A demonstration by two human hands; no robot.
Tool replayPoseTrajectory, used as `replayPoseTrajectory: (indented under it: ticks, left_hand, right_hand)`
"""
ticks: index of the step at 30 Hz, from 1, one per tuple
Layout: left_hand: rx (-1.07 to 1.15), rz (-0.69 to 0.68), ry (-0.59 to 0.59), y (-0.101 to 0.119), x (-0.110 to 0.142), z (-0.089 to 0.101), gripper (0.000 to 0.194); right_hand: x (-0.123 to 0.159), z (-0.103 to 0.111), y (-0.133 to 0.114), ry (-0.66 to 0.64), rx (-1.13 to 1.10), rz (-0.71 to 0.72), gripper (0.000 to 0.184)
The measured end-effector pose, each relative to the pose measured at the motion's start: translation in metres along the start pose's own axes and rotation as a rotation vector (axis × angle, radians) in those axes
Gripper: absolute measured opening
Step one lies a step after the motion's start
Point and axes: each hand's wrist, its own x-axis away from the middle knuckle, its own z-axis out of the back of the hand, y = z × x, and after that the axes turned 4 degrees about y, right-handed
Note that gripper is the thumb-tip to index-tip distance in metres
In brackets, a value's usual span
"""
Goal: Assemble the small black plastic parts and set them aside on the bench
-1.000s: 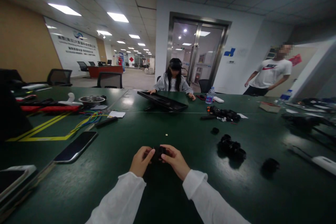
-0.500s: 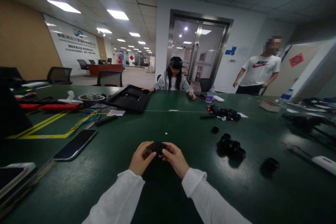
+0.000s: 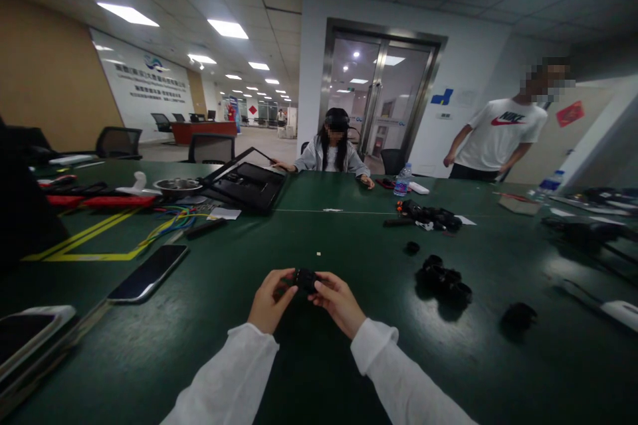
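Note:
Just above the green table [image 3: 349, 372], a small black blocky part [image 3: 306, 281] is held between my two hands; its exact kind is too dark to make out. My left hand [image 3: 270, 300] pinches its left end with thumb and fingers. On the other end, the fingers and thumb of my right hand [image 3: 339, 300] are closed. To the right of my hands lie a cluster of black ring-like parts [image 3: 443, 280], one small black ring [image 3: 412, 248] and another black part [image 3: 519, 316].
Phones [image 3: 148, 273] lie at left, near coloured wires [image 3: 179, 222] and a metal bowl [image 3: 177, 186]. Across the table a seated person [image 3: 331, 153] touches a black frame-like panel [image 3: 249, 184]. A bottle [image 3: 403, 180] and black assemblies [image 3: 429, 215] stand right of them. Another person [image 3: 508, 133] stands at right.
The black part has turned slightly in my hands, showing more of its side. Across the table, part of the black panel has been lifted. The standing person leans further right.

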Motion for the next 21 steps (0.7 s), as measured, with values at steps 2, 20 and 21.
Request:
replayPoseTrajectory:
  ticks: [2, 20, 21]
  left_hand:
    - [0.012, -0.011, 0.007, 0.0011, -0.0002, 0.0005, 0.030]
    - [0.016, -0.010, -0.065, 0.0041, 0.0019, -0.0001, 0.037]
    - [0.025, -0.020, -0.070, 0.0044, 0.0021, -0.0004, 0.039]
  right_hand:
    - [0.0000, 0.0005, 0.0002, -0.011, 0.001, 0.001, 0.034]
    - [0.0043, -0.0032, -0.0045, -0.032, 0.070, 0.002, 0.032]
    - [0.0034, -0.0028, -0.0035, -0.025, 0.054, 0.009, 0.032]
